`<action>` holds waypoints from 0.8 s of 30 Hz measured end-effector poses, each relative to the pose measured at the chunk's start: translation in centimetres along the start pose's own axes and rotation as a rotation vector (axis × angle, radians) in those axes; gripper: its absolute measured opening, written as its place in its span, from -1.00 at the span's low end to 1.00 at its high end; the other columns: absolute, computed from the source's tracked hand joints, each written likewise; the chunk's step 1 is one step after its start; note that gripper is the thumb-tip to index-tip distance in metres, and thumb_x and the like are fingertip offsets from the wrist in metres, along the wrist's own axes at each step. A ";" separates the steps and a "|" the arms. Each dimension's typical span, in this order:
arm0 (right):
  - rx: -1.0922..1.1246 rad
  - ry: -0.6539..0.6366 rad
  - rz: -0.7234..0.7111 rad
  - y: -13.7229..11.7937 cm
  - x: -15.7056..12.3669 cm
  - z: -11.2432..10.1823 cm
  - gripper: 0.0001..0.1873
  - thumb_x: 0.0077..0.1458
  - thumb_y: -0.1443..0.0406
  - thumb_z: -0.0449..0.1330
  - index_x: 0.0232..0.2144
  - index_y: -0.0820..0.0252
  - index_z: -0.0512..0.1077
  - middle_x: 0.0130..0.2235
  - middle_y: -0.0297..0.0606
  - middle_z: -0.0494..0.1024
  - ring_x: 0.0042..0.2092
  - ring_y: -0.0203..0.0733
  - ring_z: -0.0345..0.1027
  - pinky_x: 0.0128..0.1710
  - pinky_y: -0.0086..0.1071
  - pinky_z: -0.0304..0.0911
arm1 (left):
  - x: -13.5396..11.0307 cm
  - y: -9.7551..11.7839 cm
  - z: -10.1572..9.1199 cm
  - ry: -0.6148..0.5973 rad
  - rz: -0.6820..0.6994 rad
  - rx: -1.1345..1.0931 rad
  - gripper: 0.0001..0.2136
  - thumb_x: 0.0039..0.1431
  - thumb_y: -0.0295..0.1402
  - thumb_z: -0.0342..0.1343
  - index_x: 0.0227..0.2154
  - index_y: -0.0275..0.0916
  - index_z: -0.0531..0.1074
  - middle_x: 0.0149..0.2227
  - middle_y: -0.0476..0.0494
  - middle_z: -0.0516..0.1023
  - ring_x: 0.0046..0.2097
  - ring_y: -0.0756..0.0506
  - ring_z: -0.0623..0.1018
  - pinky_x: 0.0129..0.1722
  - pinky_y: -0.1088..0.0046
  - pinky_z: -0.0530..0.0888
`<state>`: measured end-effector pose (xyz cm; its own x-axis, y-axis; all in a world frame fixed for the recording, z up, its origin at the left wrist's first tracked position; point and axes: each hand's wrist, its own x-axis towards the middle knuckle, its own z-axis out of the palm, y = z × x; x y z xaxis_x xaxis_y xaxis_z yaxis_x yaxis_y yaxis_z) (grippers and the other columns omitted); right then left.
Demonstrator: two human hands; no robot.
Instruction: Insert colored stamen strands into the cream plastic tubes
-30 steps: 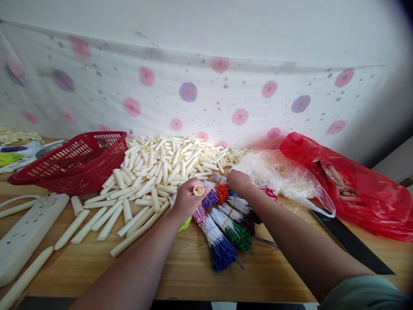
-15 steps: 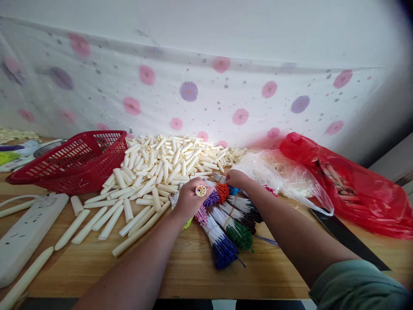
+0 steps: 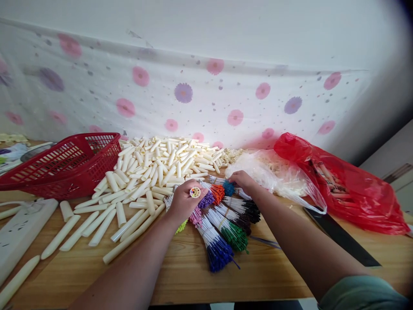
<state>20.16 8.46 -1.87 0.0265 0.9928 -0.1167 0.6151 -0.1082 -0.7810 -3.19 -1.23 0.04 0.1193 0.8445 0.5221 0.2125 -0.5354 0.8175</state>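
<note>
Tube end (image 3: 195, 192) in left hand (image 3: 183, 202): cream rim, face dotted pink, yellow and blue.
Stem bundles between and below the hands, all with white stems. Tips:
- blue bundle (image 3: 219, 254)
- green bundle (image 3: 237, 237)
- orange bundle (image 3: 217, 193)
- purple bundle (image 3: 206, 200)
- teal bundle (image 3: 229, 188), beside right hand (image 3: 240, 180)
- pink bundle (image 3: 195, 216)
- yellow-green bundle (image 3: 181, 226), under left hand

Tube pile (image 3: 155, 165) beyond left hand: plain cream.
Basket (image 3: 64, 165) far left of left hand: red, open mesh.
Red bag (image 3: 338, 185) right of right hand: translucent red.
Cloth (image 3: 193, 99) beyond both hands: white, pink and purple flowers, grey specks.
Bench (image 3: 193, 275): light wood grain.
</note>
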 end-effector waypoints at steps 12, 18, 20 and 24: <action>0.326 0.013 0.150 -0.7 -1.4 0.0 -0.67 0.21 0.19 0.11 -0.02 0.23 0.33 -0.03 -0.16 0.43 -0.11 -0.17 0.39 -0.14 -0.18 0.38 | 0.1 -0.1 0.0 0.026 -0.030 0.037 -0.79 0.04 -0.29 0.15 -0.60 -0.28 0.36 -0.56 0.03 0.35 -0.47 0.02 0.35 -0.40 0.48 0.29; 0.336 0.111 0.083 -1.5 -0.8 0.9 -0.67 0.21 0.18 0.10 -0.04 0.25 0.33 -0.12 -0.20 0.45 -0.20 -0.23 0.41 -0.24 -0.26 0.39 | 0.2 0.0 -0.1 0.032 -0.025 0.055 -0.79 0.04 -0.29 0.14 -0.60 -0.28 0.37 -0.56 0.02 0.35 -0.48 0.02 0.35 -0.42 0.48 0.30; 0.315 0.157 0.052 -1.6 -0.5 1.1 -0.69 0.21 0.19 0.10 -0.07 0.26 0.33 -0.17 -0.23 0.46 -0.27 -0.28 0.39 -0.31 -0.33 0.38 | 0.3 0.0 -0.1 0.039 -0.023 0.054 -0.79 0.05 -0.29 0.14 -0.61 -0.28 0.37 -0.56 0.03 0.34 -0.48 0.02 0.35 -0.43 0.49 0.30; 0.293 0.255 0.018 -1.7 -0.4 0.7 -0.78 0.24 0.22 -0.01 -0.14 0.22 0.27 -0.24 -0.28 0.42 -0.42 -0.34 0.35 -0.48 -0.42 0.28 | 0.2 0.0 -0.1 0.042 -0.013 0.052 -0.80 0.04 -0.29 0.14 -0.60 -0.28 0.38 -0.56 0.03 0.35 -0.48 0.02 0.36 -0.41 0.49 0.31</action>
<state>18.54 8.21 -0.90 0.2525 0.9676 -0.0043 0.3628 -0.0988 -0.9266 -3.23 -1.04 0.19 0.0756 0.8496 0.5219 0.2640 -0.5218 0.8112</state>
